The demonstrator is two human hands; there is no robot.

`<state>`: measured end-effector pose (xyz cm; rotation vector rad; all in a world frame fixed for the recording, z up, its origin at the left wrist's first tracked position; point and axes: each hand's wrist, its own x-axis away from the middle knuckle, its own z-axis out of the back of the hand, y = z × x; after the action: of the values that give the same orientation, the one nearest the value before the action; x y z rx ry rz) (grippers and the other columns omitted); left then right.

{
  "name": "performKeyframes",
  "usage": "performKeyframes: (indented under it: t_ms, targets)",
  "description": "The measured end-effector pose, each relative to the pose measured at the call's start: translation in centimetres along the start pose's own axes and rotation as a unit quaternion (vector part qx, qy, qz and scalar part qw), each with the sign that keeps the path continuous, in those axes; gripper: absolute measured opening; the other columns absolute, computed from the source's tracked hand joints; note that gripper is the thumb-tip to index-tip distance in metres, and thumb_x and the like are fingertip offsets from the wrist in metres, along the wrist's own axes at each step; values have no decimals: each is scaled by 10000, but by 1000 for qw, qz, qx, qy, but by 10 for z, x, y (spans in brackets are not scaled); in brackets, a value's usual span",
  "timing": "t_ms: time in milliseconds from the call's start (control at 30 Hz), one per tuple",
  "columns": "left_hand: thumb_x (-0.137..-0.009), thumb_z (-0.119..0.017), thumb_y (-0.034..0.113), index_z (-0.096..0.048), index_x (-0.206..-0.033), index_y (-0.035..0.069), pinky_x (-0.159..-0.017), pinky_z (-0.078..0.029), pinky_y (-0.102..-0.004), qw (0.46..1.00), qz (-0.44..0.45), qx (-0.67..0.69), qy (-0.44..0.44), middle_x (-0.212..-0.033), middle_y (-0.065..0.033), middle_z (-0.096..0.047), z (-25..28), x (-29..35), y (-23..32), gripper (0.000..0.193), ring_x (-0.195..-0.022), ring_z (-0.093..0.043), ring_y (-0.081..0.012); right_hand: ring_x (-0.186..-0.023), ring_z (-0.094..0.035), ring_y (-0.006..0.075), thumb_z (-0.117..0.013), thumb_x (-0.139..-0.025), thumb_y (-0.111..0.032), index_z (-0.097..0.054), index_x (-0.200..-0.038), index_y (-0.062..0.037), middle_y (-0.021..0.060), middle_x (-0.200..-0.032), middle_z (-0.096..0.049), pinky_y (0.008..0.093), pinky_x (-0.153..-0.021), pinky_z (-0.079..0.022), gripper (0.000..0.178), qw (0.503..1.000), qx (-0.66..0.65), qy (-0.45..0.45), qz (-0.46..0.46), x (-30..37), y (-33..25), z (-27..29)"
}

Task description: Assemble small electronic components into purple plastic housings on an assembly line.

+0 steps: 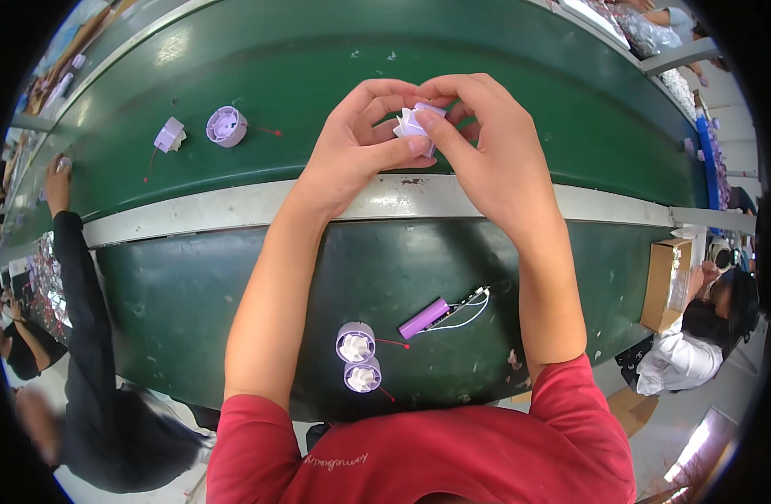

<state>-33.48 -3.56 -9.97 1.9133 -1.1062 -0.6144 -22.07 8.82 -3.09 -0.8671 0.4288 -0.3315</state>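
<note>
Both my hands meet over the green belt, around a small light-purple round housing with a white finned fan wheel (410,125). My left hand (345,149) grips it from the left, thumb and fingers bent in. From the other side, my right hand (496,139) presses its thumb on it; fingers hide part of it. On the dark bench between my forearms stand two purple housings (355,343) with white fan wheels and red-tipped wires. Beside them lies a purple cylindrical battery (425,318), next to a narrow circuit board (461,307) with white wires.
A metal rail (192,199) separates bench from belt. At far left on the belt are an upright purple housing (226,127) and a tipped one (170,134). A co-worker's hand (59,185) reaches in at left. A cardboard box (666,286) stands at right, near another person.
</note>
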Motion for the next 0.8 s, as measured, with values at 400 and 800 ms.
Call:
performKeyframes:
  t_ms: [400, 800]
  targets:
    - [-972, -661, 123, -525, -1303, 27, -892, -623, -400, 992, 5, 125, -7, -1221, -132, -634, 14, 0, 1, 371, -1085, -655, -204, -840, -670, 164, -746, -848, -114, -703, -1029, -4, 86, -961, -701, 292, -709, -534, 216, 998, -53, 40, -2, -4, 6, 8]
    - [-960, -677, 142, -509, -1318, 48, -877, -626, -384, 996, 5, 78, -31, -1218, -112, -637, 14, -1, -3, 407, -1074, -666, -192, -691, -644, 167, -722, -845, -65, -695, -873, 10, 80, -772, -679, 291, -609, -502, 84, 998, -31, 56, 3, -1, 5, -2]
